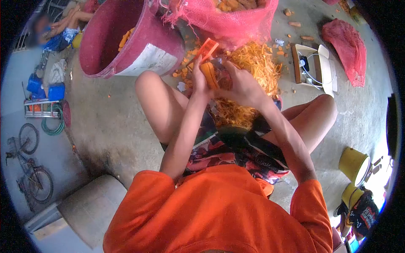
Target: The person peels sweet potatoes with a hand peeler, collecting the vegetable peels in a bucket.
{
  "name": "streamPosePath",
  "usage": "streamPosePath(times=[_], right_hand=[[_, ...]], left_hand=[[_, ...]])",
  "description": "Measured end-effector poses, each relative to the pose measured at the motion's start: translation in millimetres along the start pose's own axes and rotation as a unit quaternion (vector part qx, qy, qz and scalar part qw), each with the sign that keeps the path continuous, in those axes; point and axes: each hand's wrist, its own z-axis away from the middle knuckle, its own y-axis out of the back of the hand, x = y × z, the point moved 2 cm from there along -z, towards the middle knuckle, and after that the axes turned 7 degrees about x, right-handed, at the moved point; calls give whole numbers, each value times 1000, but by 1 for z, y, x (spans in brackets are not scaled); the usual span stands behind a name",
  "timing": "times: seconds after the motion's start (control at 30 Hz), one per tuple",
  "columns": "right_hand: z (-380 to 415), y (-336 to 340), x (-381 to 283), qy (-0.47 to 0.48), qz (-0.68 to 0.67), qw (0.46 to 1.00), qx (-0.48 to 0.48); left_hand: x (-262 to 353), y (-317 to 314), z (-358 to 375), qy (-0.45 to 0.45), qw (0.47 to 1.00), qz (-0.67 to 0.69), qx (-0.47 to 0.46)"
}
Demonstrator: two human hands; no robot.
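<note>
Soft daylight — fisheye-warped, dark-vignetted edges

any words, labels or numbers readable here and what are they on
No text can be read for certain.
White label on the red bucket: no print legible on it.
Print on the shorts: too blurred and creased to read.
Dark bag by the yellow buckets: white lettering, too small to read.
Peeler, carrot: no visible markings.
</note>
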Motion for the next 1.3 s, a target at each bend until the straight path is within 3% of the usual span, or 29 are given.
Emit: streamPosePath(times=[0.13,0.3,0.43,0.6,0.73,0.8,1.03,1.17,1.3], right_hand=[[-3,-10,5,-19,104,994,-4],[-3,-10,4,-24,113,993,-17],[-3,-10,3,-49,168,984,-43],[-3,-17,13,-42,187,981,-43],[-1,-19,15,-23,206,977,-49],[1,-20,10,-29,212,976,-48],[5,-23,4,-20,227,972,-55],[7,-24,6,-14,236,970,-57],[3,-22,11,-8,209,976,-60]], left_hand=[[-1,5,-5,-16,999,-36,-9],[1,6,-3,-56,993,-106,13],[-1,-3,4,-29,997,-62,25],[1,-3,0,-98,990,-101,6],[0,-4,0,-51,996,-70,34],[2,-4,0,-92,991,-94,12],[3,21,-27,-90,986,-135,-25],[0,17,-22,-69,994,-81,28],[0,16,-25,-75,995,-66,20]])
